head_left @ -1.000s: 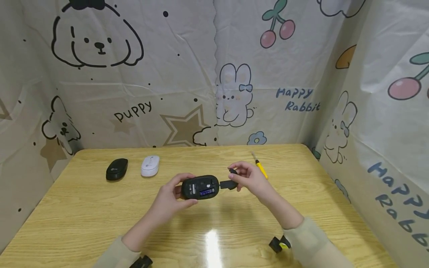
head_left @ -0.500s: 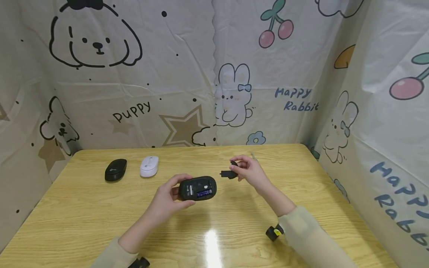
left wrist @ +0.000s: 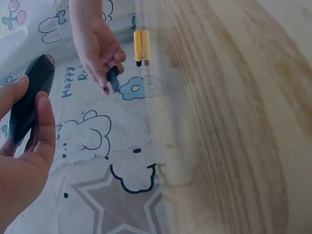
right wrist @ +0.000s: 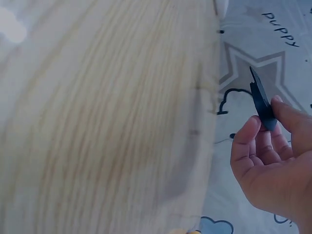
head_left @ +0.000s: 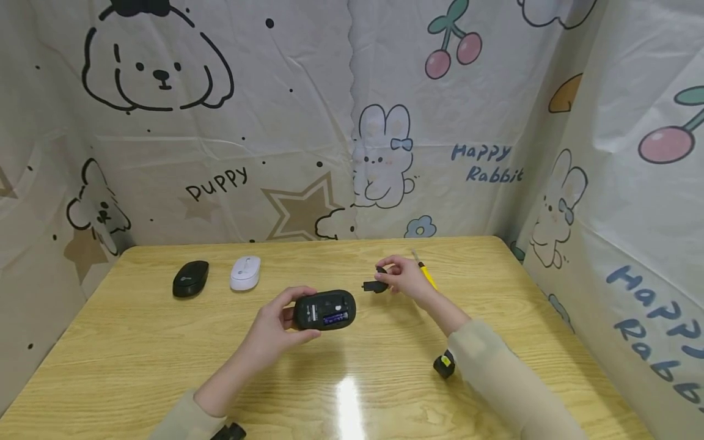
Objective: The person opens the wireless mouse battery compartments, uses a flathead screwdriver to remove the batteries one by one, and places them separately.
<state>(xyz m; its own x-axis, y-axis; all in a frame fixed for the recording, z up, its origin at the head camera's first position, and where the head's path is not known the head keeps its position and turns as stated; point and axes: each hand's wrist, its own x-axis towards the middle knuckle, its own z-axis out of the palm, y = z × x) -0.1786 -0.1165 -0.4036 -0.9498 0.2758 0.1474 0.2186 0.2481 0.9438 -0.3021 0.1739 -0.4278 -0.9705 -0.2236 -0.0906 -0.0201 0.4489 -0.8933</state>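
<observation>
My left hand grips a black computer mouse by one end, its underside turned toward the head camera. The battery compartment is uncovered, and a purple-blue battery lies in it. To the right, my right hand pinches the black battery cover between thumb and fingers, apart from the mouse. In the right wrist view the thin battery cover points up from the fingertips. Seen edge-on in the left wrist view, the mouse sits between thumb and fingers.
At the back left of the wooden table stand another black mouse and a white mouse. A yellow-handled screwdriver lies behind the right hand. Printed cloth walls the back and sides.
The battery cover, which was close against the mouse's end, has moved away from it, right and up with my right hand. The left hand has shifted only slightly left with the mouse.
</observation>
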